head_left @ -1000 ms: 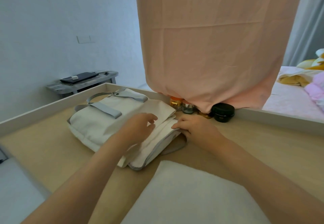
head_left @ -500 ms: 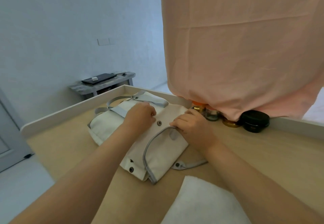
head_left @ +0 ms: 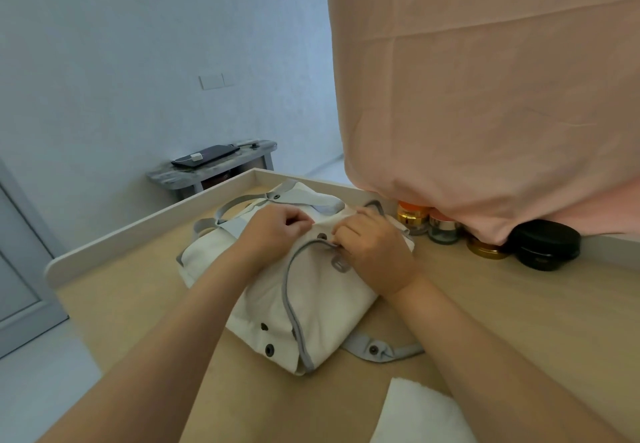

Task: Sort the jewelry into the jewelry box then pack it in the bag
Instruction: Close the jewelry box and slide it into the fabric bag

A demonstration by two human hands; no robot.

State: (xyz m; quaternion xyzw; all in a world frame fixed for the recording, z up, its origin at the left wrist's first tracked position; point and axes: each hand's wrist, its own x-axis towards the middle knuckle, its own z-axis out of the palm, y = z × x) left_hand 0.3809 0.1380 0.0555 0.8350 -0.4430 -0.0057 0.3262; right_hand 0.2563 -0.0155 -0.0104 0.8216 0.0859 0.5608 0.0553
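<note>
Bag [head_left: 322, 304] of cream canvas with grey trim lies flat in the middle of the table [head_left: 502, 304], flap folded over, long axis running from its handles at 11 o'clock to its near corner at 5 o'clock. At the flap's far end the left hand [head_left: 277, 231] has its grip curled narrow, pinching cloth, and the right hand [head_left: 375, 252] pinches the grey-edged flap rim. A dark snap stud [head_left: 322, 236] sits bare between them, at 3 o'clock of the left grip and 9 o'clock of the right, which is nearer.
</note>
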